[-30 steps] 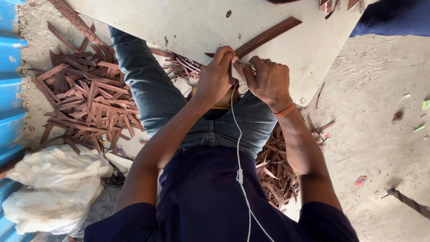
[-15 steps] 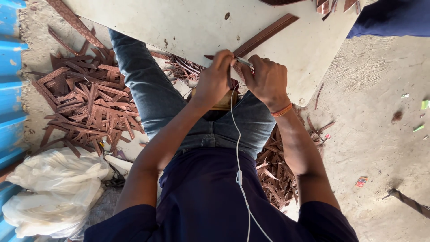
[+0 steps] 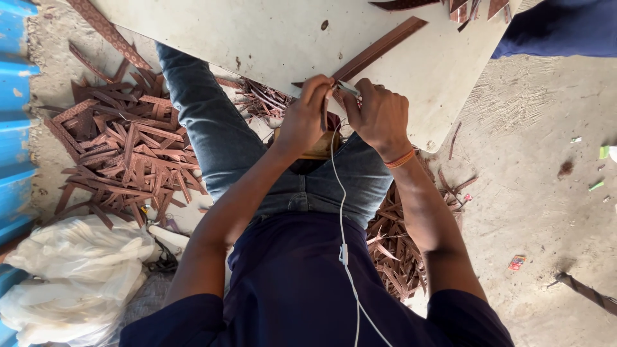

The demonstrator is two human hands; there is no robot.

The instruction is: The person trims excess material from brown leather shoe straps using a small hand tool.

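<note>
Two hands meet at the near edge of the white board (image 3: 270, 38), and from my feed I read both as closed down tight. My left hand (image 3: 307, 119) is curled with thumb and fingers pinched narrow on the near end of a long brown strip (image 3: 379, 50), which runs away from the hands to the far right across the board. My right hand (image 3: 380, 115) sits just beside it, knuckles touching or almost touching the left, fingers folded around a small metal tool (image 3: 347, 88) whose pale tip shows between the two hands. I cannot tell exactly what kind of tool it is, nor how much of it the palm hides. An orange band (image 3: 402, 159) circles the right wrist.

The strip lies flat on the board, its near end under my fingertips. A white earphone cable (image 3: 340, 212) hangs down from the hands across the dark shirt. On the floor to the left lies a heap of brown offcuts (image 3: 122, 144); more scraps (image 3: 395, 247) lie to the right of my leg. A white plastic bag (image 3: 71, 270) sits near left, and a blue corrugated sheet (image 3: 16, 115) runs along the left edge.
</note>
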